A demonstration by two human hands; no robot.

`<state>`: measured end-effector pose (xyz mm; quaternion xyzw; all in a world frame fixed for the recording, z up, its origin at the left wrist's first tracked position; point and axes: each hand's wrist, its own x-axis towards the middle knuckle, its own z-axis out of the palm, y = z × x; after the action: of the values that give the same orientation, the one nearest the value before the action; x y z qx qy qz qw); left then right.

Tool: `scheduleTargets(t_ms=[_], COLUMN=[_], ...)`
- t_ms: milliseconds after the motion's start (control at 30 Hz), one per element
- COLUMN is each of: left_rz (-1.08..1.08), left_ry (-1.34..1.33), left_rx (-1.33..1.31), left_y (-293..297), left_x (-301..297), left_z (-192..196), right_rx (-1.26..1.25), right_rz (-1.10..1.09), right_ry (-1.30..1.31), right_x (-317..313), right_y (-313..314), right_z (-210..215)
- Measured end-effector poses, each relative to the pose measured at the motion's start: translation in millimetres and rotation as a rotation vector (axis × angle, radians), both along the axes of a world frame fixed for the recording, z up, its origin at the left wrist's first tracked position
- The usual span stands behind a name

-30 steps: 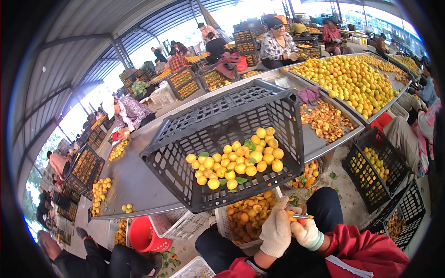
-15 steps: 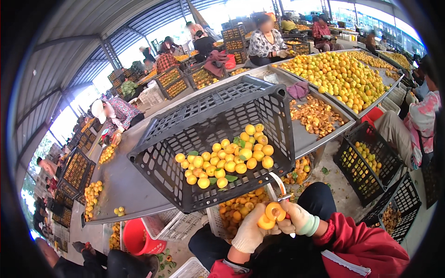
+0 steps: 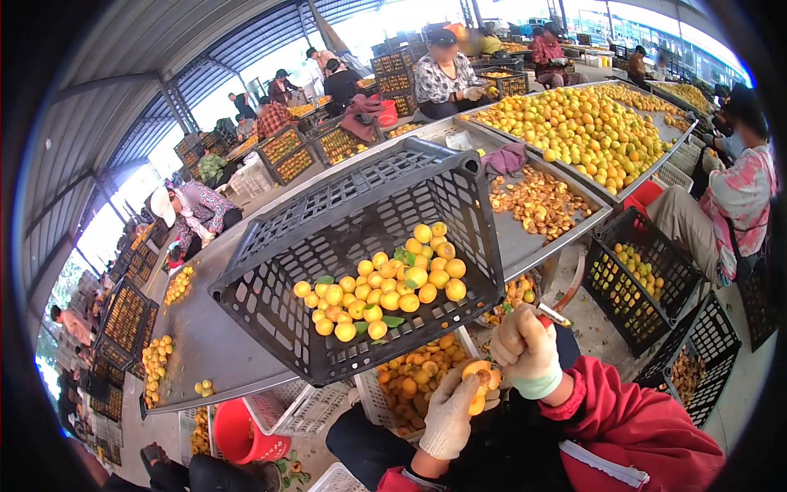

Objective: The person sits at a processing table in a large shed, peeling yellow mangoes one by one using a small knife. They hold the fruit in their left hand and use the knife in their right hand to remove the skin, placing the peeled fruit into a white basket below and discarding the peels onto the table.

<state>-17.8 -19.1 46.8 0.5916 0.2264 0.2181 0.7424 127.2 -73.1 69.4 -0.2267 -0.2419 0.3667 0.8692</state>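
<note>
My gloved left hand (image 3: 449,416) is closed on a cut apricot (image 3: 485,374), whose orange inside and hollow face up. My right hand (image 3: 529,351), also in a pale knitted glove, is raised beside it in a fist around a small red-handled knife (image 3: 555,315). Its short pale blade points away to the right, apart from the fruit. In front, a black plastic crate (image 3: 270,324) lies tipped on the metal table, with whole yellow apricots (image 3: 385,287) and a few green leaves inside. Below its edge, a white crate (image 3: 370,395) holds cut apricots (image 3: 414,379).
The metal table (image 3: 246,373) carries small apricot heaps on its left. A large apricot pile (image 3: 586,135) and cut pieces (image 3: 537,205) lie beyond. A red bucket (image 3: 238,435) stands lower left; black crates (image 3: 635,295) stand at right. Several people work around.
My right hand has lifted up and right with the knife, away from the apricot. My left hand keeps the apricot, now tilted differently. The view has shifted slightly.
</note>
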Motion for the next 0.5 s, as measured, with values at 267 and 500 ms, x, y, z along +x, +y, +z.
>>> scheduleTargets(t_ms=[267, 500], left_rz=[0.174, 0.319], left_ry=[0.072, 0.077], left_rx=[-0.013, 0.297], left_y=[-18, -22], left_x=[11, 14], left_z=[-2, -22], right_rx=[-0.042, -0.074], right_rz=[-0.270, 0.051], right_ry=[-0.248, 0.153], right_x=[-8, 3], right_y=[10, 2], right_z=[-18, -7])
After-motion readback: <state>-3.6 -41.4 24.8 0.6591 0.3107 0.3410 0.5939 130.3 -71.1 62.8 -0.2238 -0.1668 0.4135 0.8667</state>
